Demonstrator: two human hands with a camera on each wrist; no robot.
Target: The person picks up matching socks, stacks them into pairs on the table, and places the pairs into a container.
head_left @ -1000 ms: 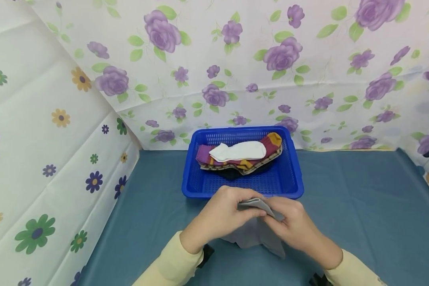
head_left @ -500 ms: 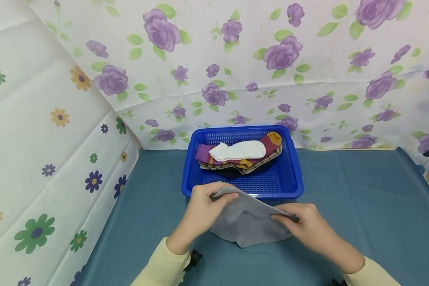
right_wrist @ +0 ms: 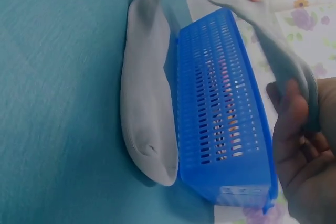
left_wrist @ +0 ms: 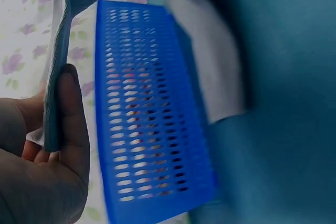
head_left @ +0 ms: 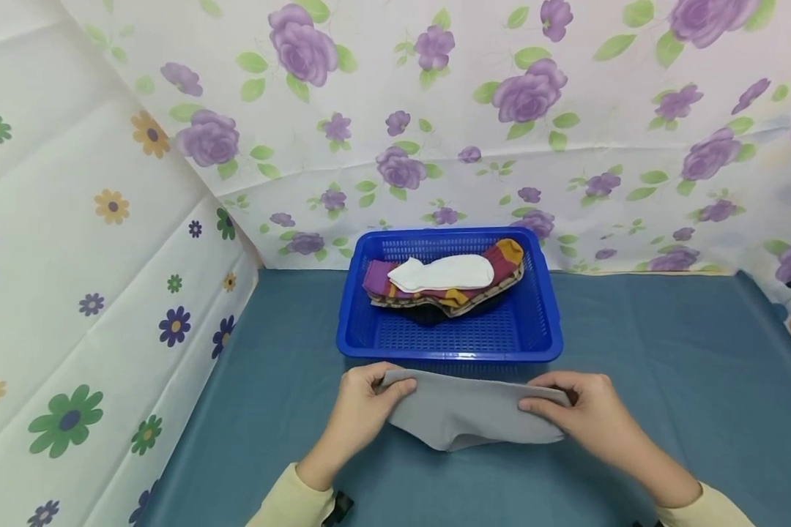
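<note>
Both hands stretch a grey sock (head_left: 474,391) sideways in front of the blue basket (head_left: 448,356). My left hand (head_left: 362,410) pinches its left end between thumb and fingers, as the left wrist view also shows. At the other end, my right hand (head_left: 587,417) pinches it the same way, thumb toward me. Below the held piece, the right wrist view shows a second grey sock (right_wrist: 147,87) lying along the table next to the basket. That one is blurred in the left wrist view, and in the head view the held sock largely covers it.
Inside the basket, a white sock (head_left: 444,274) lies on top of a purple, maroon and yellow sock (head_left: 504,256), with checked and black fabric beneath. Blue-green cloth (head_left: 646,351) covers the table. Flowered sheets (head_left: 349,132) hang behind and at the left.
My hands have moved apart from close together, the left one leftward and the right one rightward. Between them the grey sock has gone from bunched to stretched out.
</note>
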